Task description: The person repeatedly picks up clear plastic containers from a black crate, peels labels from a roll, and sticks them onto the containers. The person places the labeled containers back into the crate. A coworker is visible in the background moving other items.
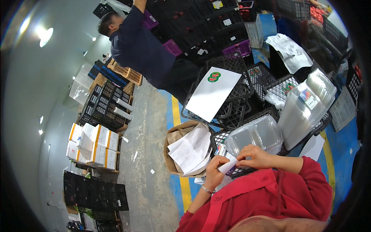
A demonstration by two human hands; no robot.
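My left hand (pixel 216 170) and my right hand (pixel 254 157) are close together in front of my chest. Between them they grip a small curled piece of white paper or a label sheet (pixel 227 165), one edge in each hand's fingertips. Just beyond my fingers, a printed label (pixel 220 150) shows at the rim of a black plastic crate (pixel 216 137). A stack of clear plastic containers in film (pixel 255 136) lies on that crate, beside my right hand. Farther right stands a taller stack of clear plastic clamshell containers (pixel 301 113), with a label on it.
A cardboard box (pixel 167 153) holding white paper sheets (pixel 191 148) stands at the left. Black mesh crates (pixel 232 113) rise behind it, a white sheet with green-and-red stickers (pixel 214 92) on top. A person in dark clothes (pixel 145 49) reaches up by stacked black crates (pixel 185 26).
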